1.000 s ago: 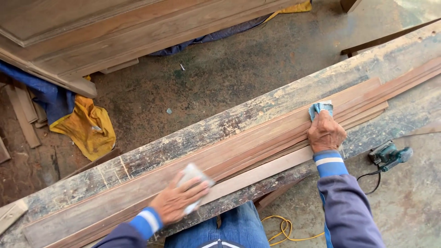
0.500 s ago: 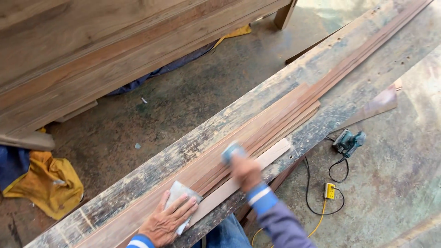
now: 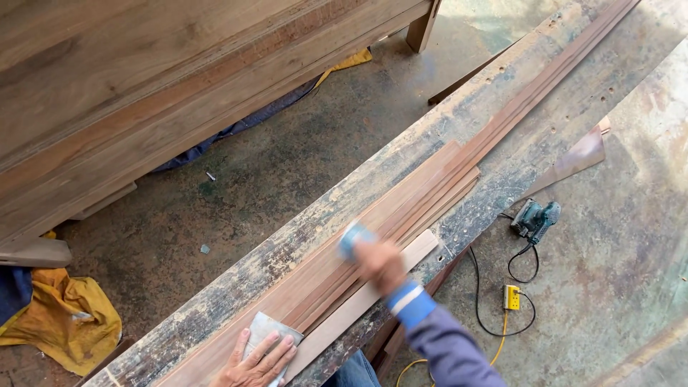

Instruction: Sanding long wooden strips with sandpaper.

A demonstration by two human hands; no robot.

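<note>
Pressing down flat, the left hand (image 3: 259, 360) lies at the bottom edge of the view with its fingers spread wide over a grey sheet of sandpaper (image 3: 262, 331), which sits on the long wooden strips (image 3: 401, 204). The fingers are straight and open, not curled around anything, and the sheet pokes out past the fingertips. The right hand (image 3: 382, 264) is farther up the strips, reached out from a blue sleeve (image 3: 437, 344) with a white band at the cuff. It is blurry, so you cannot tell just how the fingers are bent, but they look curled over a small blue sanding pad (image 3: 355, 237) that touches the top of the strips. The arm runs slanted from the lower right up to the hand. The strips are thin, reddish brown and lie side by side along a worn, dusty plank bench (image 3: 502, 107) that crosses the view from the lower left to the upper right. One paler strip lies at the near edge, just beside the right hand. On the concrete floor to the right sits a green power sander (image 3: 534, 217) with a black cord, near a yellow plug box (image 3: 512, 297). A yellow cloth (image 3: 68, 315) lies crumpled on the floor at the left, below big wooden panels (image 3: 143, 79).
</note>
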